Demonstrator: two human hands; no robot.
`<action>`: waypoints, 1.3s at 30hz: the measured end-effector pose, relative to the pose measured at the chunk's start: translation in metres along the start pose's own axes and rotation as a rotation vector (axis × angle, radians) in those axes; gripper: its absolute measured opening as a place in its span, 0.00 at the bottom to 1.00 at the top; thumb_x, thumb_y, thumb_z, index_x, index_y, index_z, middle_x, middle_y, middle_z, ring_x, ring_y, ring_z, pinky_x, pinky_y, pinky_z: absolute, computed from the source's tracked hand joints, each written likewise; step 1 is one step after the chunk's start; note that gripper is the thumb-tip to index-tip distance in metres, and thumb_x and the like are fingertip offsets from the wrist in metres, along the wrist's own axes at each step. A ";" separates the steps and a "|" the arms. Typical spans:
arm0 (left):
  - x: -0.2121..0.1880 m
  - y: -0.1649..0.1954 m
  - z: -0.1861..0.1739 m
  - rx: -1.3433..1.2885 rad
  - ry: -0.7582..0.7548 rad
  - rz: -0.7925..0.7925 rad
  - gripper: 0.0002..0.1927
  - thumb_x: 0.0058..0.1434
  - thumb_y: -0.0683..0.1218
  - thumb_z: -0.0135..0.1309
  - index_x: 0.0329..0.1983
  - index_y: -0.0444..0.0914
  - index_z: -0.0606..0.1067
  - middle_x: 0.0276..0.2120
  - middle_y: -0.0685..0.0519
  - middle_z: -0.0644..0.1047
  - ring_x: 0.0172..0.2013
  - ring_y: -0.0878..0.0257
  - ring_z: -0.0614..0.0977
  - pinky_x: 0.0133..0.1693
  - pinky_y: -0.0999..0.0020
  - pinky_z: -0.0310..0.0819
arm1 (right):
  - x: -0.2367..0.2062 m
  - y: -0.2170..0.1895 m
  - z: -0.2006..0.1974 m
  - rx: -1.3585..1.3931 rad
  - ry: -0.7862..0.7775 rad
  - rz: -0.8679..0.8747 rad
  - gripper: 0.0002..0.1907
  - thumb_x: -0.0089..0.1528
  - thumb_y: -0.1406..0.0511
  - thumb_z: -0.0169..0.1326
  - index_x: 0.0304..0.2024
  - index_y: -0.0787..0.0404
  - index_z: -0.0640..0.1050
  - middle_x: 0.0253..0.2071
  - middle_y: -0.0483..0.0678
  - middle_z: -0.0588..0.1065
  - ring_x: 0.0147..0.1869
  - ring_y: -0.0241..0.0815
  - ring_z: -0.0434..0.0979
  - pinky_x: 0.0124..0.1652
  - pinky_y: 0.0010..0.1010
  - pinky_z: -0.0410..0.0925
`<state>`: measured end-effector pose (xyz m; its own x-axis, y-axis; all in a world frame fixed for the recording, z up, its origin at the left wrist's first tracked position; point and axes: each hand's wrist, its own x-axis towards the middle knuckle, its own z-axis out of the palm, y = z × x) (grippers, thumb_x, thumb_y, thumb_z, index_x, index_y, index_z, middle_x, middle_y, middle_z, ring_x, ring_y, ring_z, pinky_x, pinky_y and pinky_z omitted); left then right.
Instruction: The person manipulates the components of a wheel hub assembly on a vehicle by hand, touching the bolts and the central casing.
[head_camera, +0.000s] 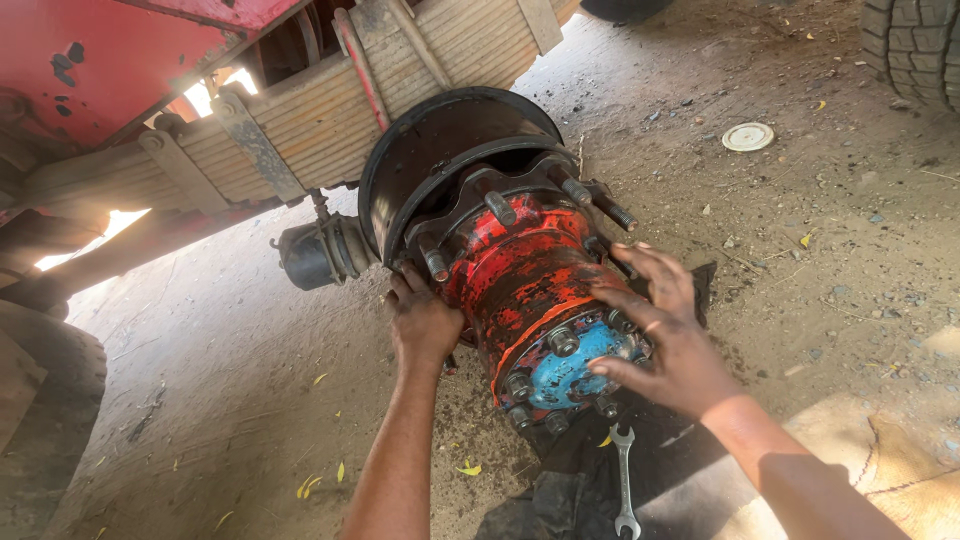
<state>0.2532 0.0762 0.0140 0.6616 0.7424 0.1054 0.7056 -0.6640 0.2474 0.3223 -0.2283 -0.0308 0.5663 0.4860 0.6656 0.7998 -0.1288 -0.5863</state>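
Both hands are on one wheel hub, red and worn, which sticks out from a black brake drum under a red vehicle body. Left hand presses against the hub's near-left side where it meets the drum, fingers curled round the edge; how tightly they grip is hard to tell, since the fingertips are hidden behind the metal. Right hand lies spread over the hub's right side, fingers wide apart and flat, with the thumb on the blue end cap; it closes on nothing.

About seven long wheel studs show around the flange, with others probably hidden behind the hub. Some six or seven nuts ring the blue cap, two partly covered by the right hand. One spanner lies on a dark cloth below the hub, its lower end near the frame's edge. One leaf spring pack runs behind the drum, and one round brake chamber sits to its left. One white disc lies on the dirt ground, well apart. Two tyres are cut off: one at upper right, one at lower left.
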 end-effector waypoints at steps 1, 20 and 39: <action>0.000 0.000 0.000 0.003 -0.006 -0.007 0.56 0.52 0.49 0.62 0.75 0.31 0.41 0.73 0.34 0.49 0.70 0.34 0.56 0.63 0.50 0.65 | 0.003 -0.007 0.002 -0.027 -0.019 -0.013 0.41 0.45 0.44 0.67 0.59 0.45 0.76 0.76 0.49 0.54 0.80 0.60 0.42 0.72 0.58 0.47; 0.002 0.000 0.003 0.047 -0.011 0.011 0.58 0.51 0.46 0.64 0.75 0.31 0.39 0.72 0.32 0.48 0.69 0.33 0.55 0.61 0.49 0.70 | -0.010 0.022 -0.005 -0.191 0.117 0.052 0.29 0.50 0.42 0.61 0.52 0.42 0.80 0.75 0.52 0.56 0.81 0.59 0.45 0.75 0.59 0.45; 0.007 -0.003 0.009 0.039 -0.005 0.021 0.56 0.52 0.43 0.60 0.75 0.30 0.37 0.72 0.30 0.46 0.70 0.31 0.53 0.59 0.49 0.71 | -0.018 0.031 0.005 -0.209 0.106 -0.014 0.31 0.54 0.41 0.58 0.58 0.40 0.78 0.75 0.52 0.58 0.80 0.60 0.48 0.74 0.61 0.47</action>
<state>0.2576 0.0829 0.0056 0.6779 0.7275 0.1057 0.7006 -0.6828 0.2073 0.3366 -0.2369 -0.0630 0.5639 0.3967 0.7243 0.8252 -0.3042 -0.4759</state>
